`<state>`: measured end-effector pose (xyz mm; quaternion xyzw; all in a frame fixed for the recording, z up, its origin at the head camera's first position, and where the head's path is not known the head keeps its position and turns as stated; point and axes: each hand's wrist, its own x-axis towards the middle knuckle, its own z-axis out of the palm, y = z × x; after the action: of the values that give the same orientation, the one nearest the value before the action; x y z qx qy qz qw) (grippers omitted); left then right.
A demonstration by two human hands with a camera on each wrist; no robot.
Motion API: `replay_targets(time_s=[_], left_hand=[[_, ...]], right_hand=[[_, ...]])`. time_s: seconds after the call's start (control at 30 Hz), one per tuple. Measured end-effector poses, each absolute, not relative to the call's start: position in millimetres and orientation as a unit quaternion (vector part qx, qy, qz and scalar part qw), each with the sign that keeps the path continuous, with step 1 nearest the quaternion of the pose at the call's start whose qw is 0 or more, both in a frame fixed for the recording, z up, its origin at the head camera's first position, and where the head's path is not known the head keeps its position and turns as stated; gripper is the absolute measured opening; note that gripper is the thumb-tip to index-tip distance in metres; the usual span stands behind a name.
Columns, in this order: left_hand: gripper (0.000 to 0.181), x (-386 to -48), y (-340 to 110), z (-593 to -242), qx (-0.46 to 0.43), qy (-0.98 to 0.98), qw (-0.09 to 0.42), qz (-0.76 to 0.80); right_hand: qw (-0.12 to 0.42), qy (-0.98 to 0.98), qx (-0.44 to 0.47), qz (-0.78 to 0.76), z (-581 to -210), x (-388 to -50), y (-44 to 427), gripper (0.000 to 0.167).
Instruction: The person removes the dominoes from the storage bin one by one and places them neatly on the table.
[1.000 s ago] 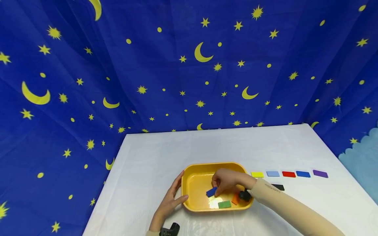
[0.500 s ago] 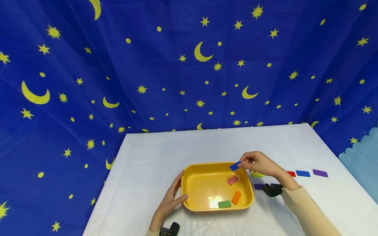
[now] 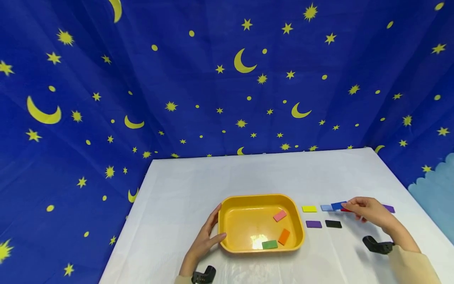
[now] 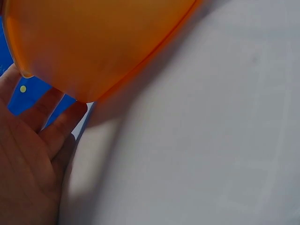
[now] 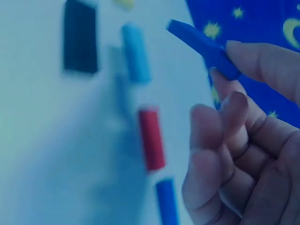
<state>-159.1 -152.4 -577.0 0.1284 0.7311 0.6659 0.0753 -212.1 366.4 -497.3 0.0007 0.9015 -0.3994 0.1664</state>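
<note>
Between thumb and index finger, my right hand (image 3: pixel 370 213) pinches a thin blue rectangular block (image 3: pixel 338 206). It is held above the table, over the light blue block (image 3: pixel 326 208) and the red block (image 3: pixel 347 210), which it partly covers in the head view. Another blue block (image 5: pixel 167 201) lies past the red one in the right wrist view. My left hand (image 3: pixel 203 242) rests against the left side of a yellow tray (image 3: pixel 244 221), fingers extended, thumb at the rim. Inside the tray lie a pink block (image 3: pixel 280 215), an orange block (image 3: pixel 284 236) and a green block (image 3: pixel 270 244).
At the left end of the back row lies a yellow block (image 3: pixel 309 209); a purple block (image 3: pixel 389 208), partly hidden by my hand, ends it. In front lie another purple block (image 3: pixel 313 224) and a black block (image 3: pixel 333 224). A blue star-patterned cloth (image 3: pixel 198 79) hangs behind the white table (image 3: pixel 184 185).
My right hand has lifted the blue block out of the tray and carried it right, over the row of blocks. My left hand has stayed at the tray's side.
</note>
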Motion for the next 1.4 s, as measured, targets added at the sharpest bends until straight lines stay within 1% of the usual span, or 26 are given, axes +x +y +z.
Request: replay_targets(time_s=[0.1,0.3,0.53,0.87,1.07,1.3,1.4], left_hand=[[0.076,-159.3,-152.6,-575.8,0.129,0.733,0.073,0.664],[0.077,-158.9,-152.5,-573.1,0.13,0.732,0.07,0.665],[0.076,-151.3,-148.4,-539.6,0.126,0.732,0.093,0.663],[0.077,-151.2,-147.9,-541.0,0.135,0.726,0.094,0.667],[0.076,-151.8,-148.6,-543.8,0.144,0.724,0.09,0.668],[0.078,-158.8,-151.9,-571.4,0.144,0.721,0.08,0.673],[0.079,-159.3,-152.0,-573.3,0.144,0.724,0.078,0.67]], right_hand=[[0.191,0.903,0.02,-0.384,-505.4,-207.6,380.4,0.039],[0.214,0.901,0.037,-0.376,-516.5,-200.8,394.1,0.036],[0.235,0.886,0.065,-0.394,-522.6,-197.8,403.2,0.034],[0.239,0.881,0.081,-0.4,-527.5,-195.8,408.3,0.033],[0.24,0.877,0.075,-0.409,-531.1,-196.1,411.3,0.032],[0.233,0.877,0.09,-0.412,-534.3,-194.8,411.2,0.033],[0.227,0.878,0.097,-0.41,-534.8,-194.3,409.8,0.035]])
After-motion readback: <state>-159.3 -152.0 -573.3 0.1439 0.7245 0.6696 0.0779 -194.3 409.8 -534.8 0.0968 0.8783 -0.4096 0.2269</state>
